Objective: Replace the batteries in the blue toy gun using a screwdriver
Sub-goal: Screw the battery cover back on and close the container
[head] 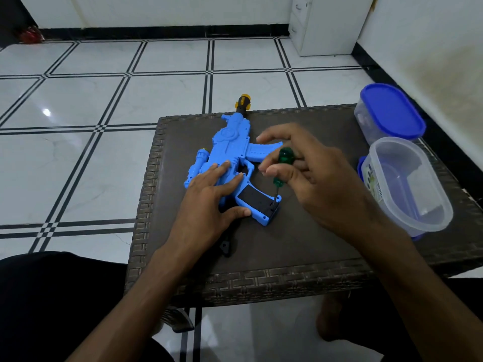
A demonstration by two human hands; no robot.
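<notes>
Screwdriver [282,163] pinched in your right hand [308,173], tip seemingly on the grip's screw; left hand [209,194] flat on the blue toy gun [235,142], mid-frame. Keep it upright.

Your toy gun [230,142] lies mid-table [287,257], two containers [407,184] at right edge, one behind the other.

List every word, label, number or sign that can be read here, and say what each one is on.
No text can be read with certainty.
Label on the open clear container: printed letters and small pictures, too blurred and turned sideways to read.
Blue toy gun: a raised round emblem, no letters legible.
Lidded container: no readable print.
Green screwdriver: no marking visible.
</notes>
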